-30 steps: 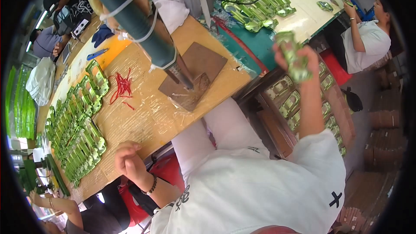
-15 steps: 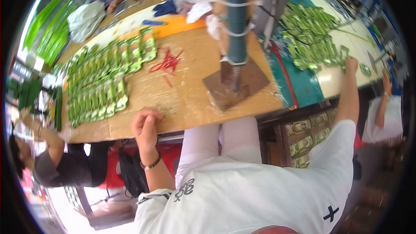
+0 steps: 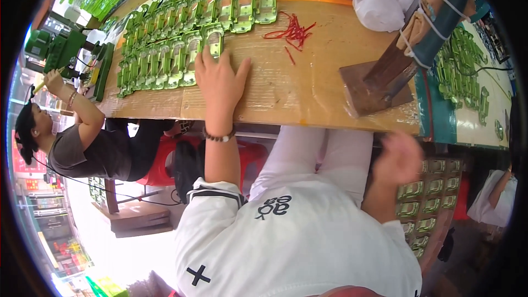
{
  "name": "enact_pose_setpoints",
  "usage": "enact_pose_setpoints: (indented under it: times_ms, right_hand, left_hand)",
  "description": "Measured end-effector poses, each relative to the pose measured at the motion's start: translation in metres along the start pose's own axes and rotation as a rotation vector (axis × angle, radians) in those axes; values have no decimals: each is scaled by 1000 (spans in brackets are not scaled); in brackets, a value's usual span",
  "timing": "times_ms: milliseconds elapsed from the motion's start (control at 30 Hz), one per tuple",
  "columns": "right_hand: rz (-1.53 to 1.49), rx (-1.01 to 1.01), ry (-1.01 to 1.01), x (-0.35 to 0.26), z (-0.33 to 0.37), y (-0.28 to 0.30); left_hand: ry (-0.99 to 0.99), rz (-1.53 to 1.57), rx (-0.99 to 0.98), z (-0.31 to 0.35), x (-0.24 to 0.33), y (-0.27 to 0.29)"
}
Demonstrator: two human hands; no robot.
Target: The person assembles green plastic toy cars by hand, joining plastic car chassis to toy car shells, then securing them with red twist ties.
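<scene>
My left hand (image 3: 221, 85) lies over the near row of green shell-like parts (image 3: 165, 61), fingers apart and the thumb stretched to the side. Its fingertips touch the near end of the last green part (image 3: 213, 35) in that row. A second row of green parts (image 3: 226, 10) runs behind it. My right hand (image 3: 401, 157) is beside my lap, just below the bench's front edge. Motion smears its fingers, so I cannot make out whether it holds anything.
A drill-like tool (image 3: 434, 33) is strapped to a stand on a brown metal plate (image 3: 357, 91). Red strings (image 3: 294, 34) lie on the wooden bench (image 3: 264, 96). More green parts (image 3: 462, 71) cover the right table. A person (image 3: 93, 143) works at a green machine (image 3: 60, 47) on the left.
The view has turned left. My left hand has moved from the bench's front edge onto the near row's last part. My right hand has drawn back from the right table toward my lap.
</scene>
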State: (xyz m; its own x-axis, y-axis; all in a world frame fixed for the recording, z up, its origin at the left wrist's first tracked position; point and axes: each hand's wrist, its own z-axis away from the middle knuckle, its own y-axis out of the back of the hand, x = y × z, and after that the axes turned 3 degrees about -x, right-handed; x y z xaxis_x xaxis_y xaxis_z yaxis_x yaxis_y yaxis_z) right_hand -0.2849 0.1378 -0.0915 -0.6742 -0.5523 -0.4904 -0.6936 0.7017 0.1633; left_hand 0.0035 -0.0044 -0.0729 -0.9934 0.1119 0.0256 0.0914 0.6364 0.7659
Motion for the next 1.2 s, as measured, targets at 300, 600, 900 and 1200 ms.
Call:
enact_pose_setpoints:
  times_ms: [300,600,900,1200]
  right_hand:
    - [531,-1006,28,-31,-77,-182]
    - [597,-1111,114,-41,-69,-181]
    - [525,-1108,259,-24,-68,-177]
    - [137,-898,136,-29,-51,-151]
  left_hand:
    - [93,373,-103,17,-17,8]
    - [210,213,-285,5,-31,13]
    - [7,72,105,7,-27,9]
    - [-114,250,41,4,-28,7]
